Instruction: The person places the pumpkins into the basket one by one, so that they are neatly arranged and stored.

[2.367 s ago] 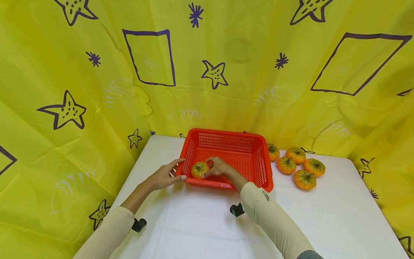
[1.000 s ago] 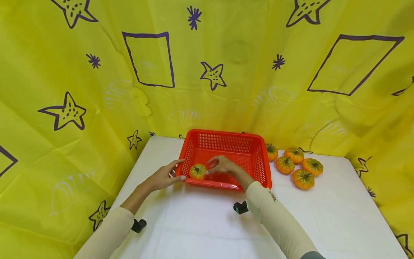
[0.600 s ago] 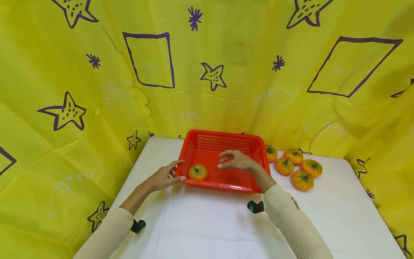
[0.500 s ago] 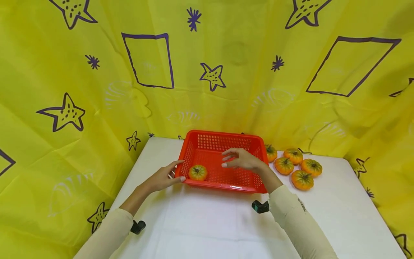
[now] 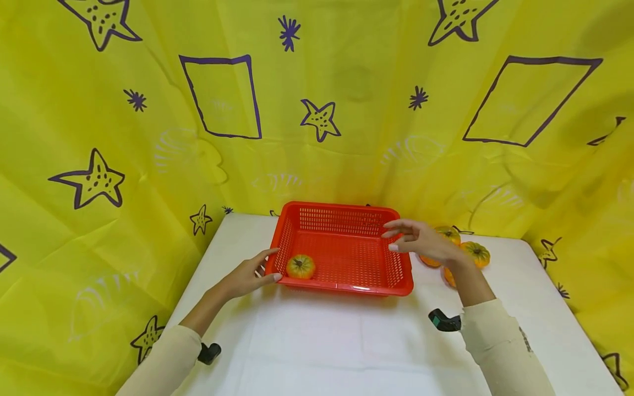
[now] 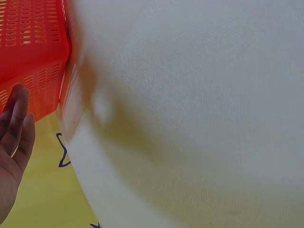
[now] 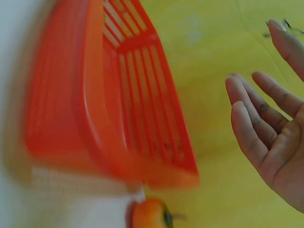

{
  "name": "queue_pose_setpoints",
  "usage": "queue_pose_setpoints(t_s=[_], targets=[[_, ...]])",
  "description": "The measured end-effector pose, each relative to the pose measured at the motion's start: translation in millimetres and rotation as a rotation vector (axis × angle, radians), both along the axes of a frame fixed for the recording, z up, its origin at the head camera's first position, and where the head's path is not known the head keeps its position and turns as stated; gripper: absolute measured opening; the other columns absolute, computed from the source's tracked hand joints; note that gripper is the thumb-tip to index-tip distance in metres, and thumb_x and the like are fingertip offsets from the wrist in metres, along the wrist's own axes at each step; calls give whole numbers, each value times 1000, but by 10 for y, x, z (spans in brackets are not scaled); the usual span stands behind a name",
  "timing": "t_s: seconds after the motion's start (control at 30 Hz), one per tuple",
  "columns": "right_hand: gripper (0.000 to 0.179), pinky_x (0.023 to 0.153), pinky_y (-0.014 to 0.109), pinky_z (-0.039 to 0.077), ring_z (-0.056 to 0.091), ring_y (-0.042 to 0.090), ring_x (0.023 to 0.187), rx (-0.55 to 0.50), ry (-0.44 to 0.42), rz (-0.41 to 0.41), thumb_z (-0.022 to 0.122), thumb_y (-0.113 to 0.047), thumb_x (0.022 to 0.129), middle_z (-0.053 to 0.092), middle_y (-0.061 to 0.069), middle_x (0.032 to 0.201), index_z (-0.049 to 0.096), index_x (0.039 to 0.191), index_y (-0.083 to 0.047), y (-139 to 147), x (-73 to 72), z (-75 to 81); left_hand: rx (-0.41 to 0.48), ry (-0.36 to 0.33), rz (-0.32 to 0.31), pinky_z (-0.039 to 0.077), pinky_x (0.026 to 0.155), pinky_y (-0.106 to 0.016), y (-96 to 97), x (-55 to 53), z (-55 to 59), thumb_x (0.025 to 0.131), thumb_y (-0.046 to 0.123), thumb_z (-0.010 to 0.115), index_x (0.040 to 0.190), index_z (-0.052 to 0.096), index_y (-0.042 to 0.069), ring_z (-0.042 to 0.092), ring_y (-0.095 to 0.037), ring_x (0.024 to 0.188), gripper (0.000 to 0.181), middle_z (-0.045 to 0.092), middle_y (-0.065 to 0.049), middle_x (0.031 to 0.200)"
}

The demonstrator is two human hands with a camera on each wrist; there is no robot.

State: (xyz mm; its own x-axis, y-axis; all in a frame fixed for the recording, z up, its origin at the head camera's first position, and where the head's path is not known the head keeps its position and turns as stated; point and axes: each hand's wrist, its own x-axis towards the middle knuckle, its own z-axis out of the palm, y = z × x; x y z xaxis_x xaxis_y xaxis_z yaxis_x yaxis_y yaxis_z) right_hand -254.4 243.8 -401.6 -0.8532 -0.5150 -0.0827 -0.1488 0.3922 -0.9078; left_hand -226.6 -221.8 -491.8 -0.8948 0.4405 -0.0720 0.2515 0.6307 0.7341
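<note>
A small orange-green pumpkin point(image 5: 300, 267) sits in the front left corner of a red plastic basket point(image 5: 337, 287). My left hand point(image 5: 247, 276) touches the basket's left end, its thumb at the front corner and its index fingertip at the side rim. In the left wrist view, the fairly straight fingers point(image 6: 19, 118) lie against the outer wall. Over the basket's right end, my right hand point(image 5: 421, 240) is raised with nothing in it, fingers spread and slightly bent. Several more pumpkins point(image 5: 476, 254) lie on the table to the right, partly hidden behind that hand and forearm.
A white cloth covers the table point(image 5: 317, 341). Yellow patterned curtain point(image 5: 356, 159) hangs close behind the basket and along both sides. Beside the basket's right end, the right wrist view shows one orange pumpkin point(image 7: 149, 214) at its lower edge.
My right hand let go of the pumpkin in the basket's front left corner, then lifted and moved right to the basket's right end. My left hand stayed at the rim.
</note>
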Motion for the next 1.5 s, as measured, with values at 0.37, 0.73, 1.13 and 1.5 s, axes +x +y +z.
queue_pose_setpoints(t_s=[0.37, 0.73, 1.13, 1.5], targets=[[48, 86, 26, 55, 64, 1, 107, 72, 79, -150, 63, -19, 99, 65, -17, 122, 49, 144, -7, 851, 273, -33, -16, 6, 3, 51, 72, -32, 5, -12, -5, 93, 47, 69, 156, 35, 21, 59, -15, 86, 76, 63, -3, 100], [47, 82, 12, 46, 60, -12, 104, 145, 102, -301, 62, -22, 101, 63, -30, 115, 49, 143, -7, 1451, 498, -393, -11, 13, -7, 52, 72, -32, 29, -15, 3, 94, 45, 69, 156, 35, 19, 60, -15, 86, 75, 63, -4, 101], [64, 94, 62, 45, 55, 12, 115, 274, 97, -409, 66, -32, 98, 57, 3, 135, 42, 147, 2, 1716, 511, -802, -25, 11, 0, 52, 73, -33, 21, 2, -1, 94, 44, 69, 155, 35, 19, 60, -15, 87, 75, 64, -5, 101], [78, 100, 71, 37, 33, 55, 135, 265, -6, -405, 67, -31, 97, 30, 34, 153, 28, 153, 6, 1773, 469, -1135, -25, 15, -2, 51, 73, -33, 10, -16, -21, 94, 44, 69, 156, 34, 21, 61, -15, 86, 75, 64, -4, 99]])
